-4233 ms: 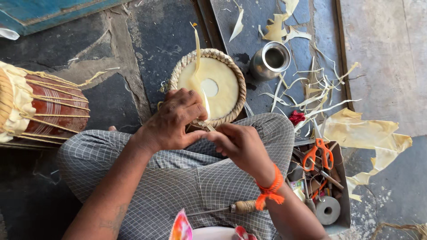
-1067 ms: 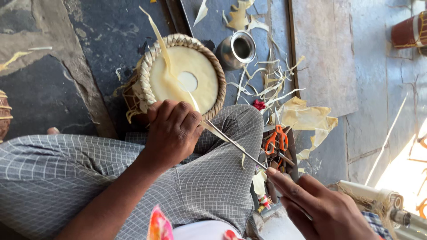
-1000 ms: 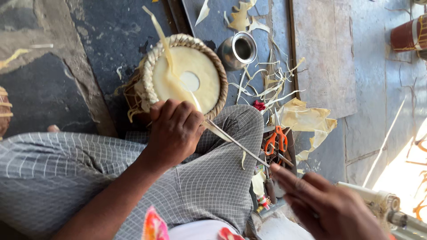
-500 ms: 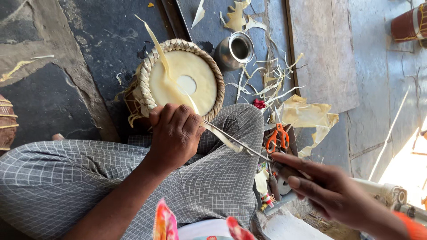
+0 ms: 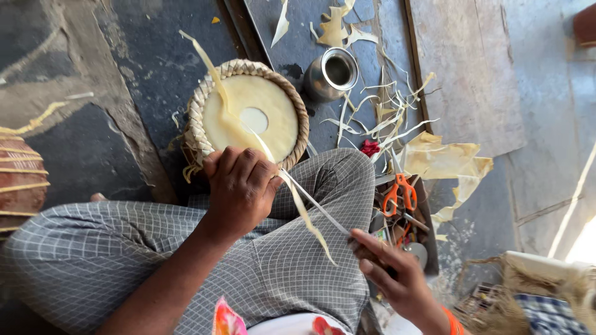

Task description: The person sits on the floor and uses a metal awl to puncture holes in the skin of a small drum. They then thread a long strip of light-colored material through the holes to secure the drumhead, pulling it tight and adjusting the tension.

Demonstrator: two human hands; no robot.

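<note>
A small drum point(image 5: 251, 118) with a pale skin head and a braided pale rim rests against my crossed legs. My left hand point(image 5: 239, 186) grips its near rim and pinches a pale lacing strip point(image 5: 305, 217) that hangs over my knee. Another end of the strip sticks up past the far rim. A thin metal rod point(image 5: 316, 203) runs from the rim by my left hand to my right hand point(image 5: 391, 273), whose fingertips hold its far end above my right knee.
A metal cup point(image 5: 332, 74) stands beyond the drum among pale strips and hide scraps point(image 5: 444, 161). Orange-handled scissors point(image 5: 399, 192) lie in a tool tray point(image 5: 428, 248) by my right knee. A second, laced drum point(image 5: 18, 180) sits at far left.
My right hand left the drum rim, swung out to the lower right, then came back up-left to the rod's end. My left hand stayed on the rim.
</note>
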